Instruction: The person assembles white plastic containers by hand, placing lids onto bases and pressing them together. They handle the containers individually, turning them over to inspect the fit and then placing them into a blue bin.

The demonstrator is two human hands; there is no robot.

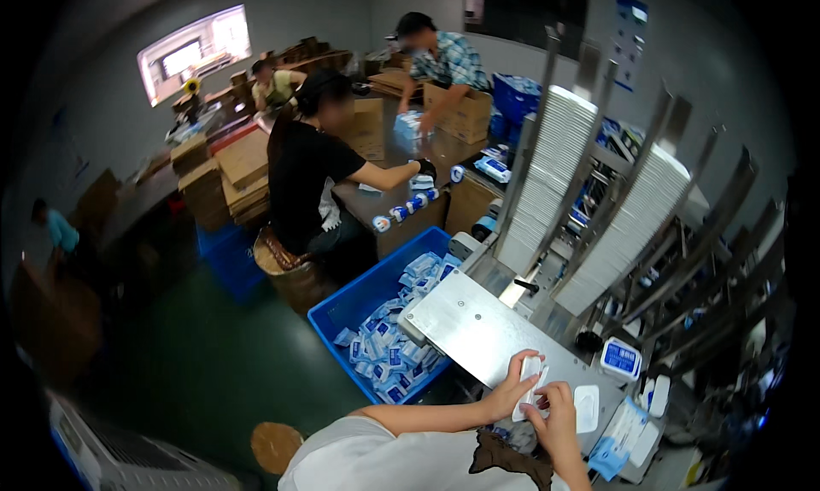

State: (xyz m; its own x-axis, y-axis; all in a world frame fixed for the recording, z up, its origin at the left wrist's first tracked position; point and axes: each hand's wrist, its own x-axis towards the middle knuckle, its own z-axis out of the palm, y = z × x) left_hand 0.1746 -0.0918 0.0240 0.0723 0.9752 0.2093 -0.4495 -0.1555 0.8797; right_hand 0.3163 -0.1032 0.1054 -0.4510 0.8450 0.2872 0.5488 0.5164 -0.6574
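While left hand (507, 392) and right hand (557, 411) both have fingers pinched on that white plastic lid (531, 370), squeezing too hard could totally pop it loose.

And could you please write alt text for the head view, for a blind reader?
A person's left grip and right grip hold a white plastic piece beside a metal worktop. Beyond are a blue bin of packets and tall white stacks; farther back, a seated person in black and another in a checked shirt share a table.
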